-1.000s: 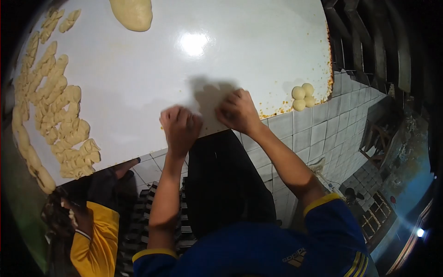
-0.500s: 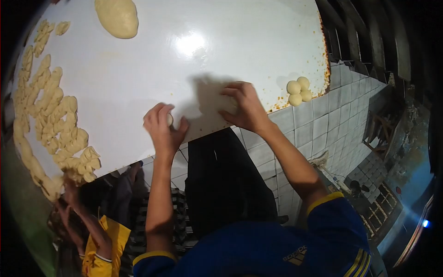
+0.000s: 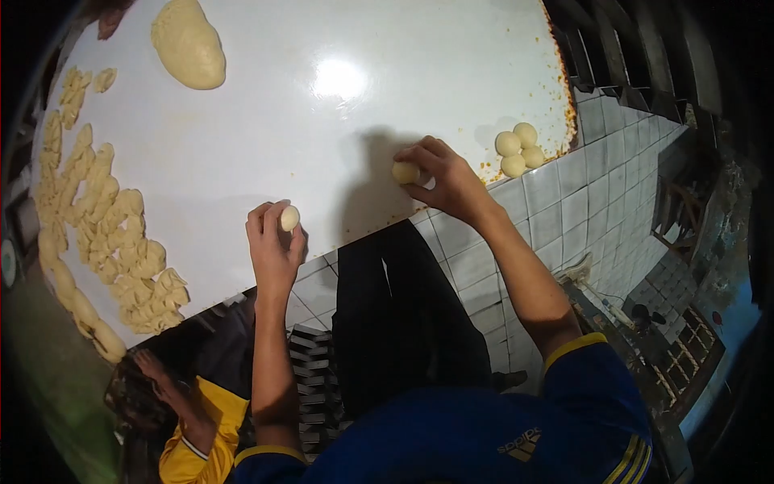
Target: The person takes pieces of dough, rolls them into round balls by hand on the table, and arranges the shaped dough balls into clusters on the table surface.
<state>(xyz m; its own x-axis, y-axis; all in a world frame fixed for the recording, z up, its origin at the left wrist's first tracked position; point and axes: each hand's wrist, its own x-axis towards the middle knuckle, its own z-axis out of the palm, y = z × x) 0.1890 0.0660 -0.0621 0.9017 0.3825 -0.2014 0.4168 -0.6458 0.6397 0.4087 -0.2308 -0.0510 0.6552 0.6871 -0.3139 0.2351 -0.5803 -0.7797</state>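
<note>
My left hand (image 3: pixel 274 246) is closed around a small dough ball (image 3: pixel 290 218), held between thumb and fingers near the table's front edge. Farther right, my right hand (image 3: pixel 442 179) grips a second dough ball (image 3: pixel 405 173) with thumb and fingers curled about it. Both hands are over the white tabletop (image 3: pixel 266 129). To the right of my right hand, several round dough balls (image 3: pixel 513 166) sit touching in a cluster at the table edge.
Many cut dough pieces (image 3: pixel 133 242) cover the table's left side, with a long dough roll (image 3: pixel 72 294) along the edge. A large dough lump (image 3: pixel 189 44) lies at the back. A person in a yellow shirt (image 3: pixel 218 403) is at the lower left. The right edge (image 3: pixel 571 121) looks rusty.
My fingers have closed about the dough balls, which now show more clearly. The person at the lower left has drawn their hands back from the dough pieces. The camera view has shifted slightly.
</note>
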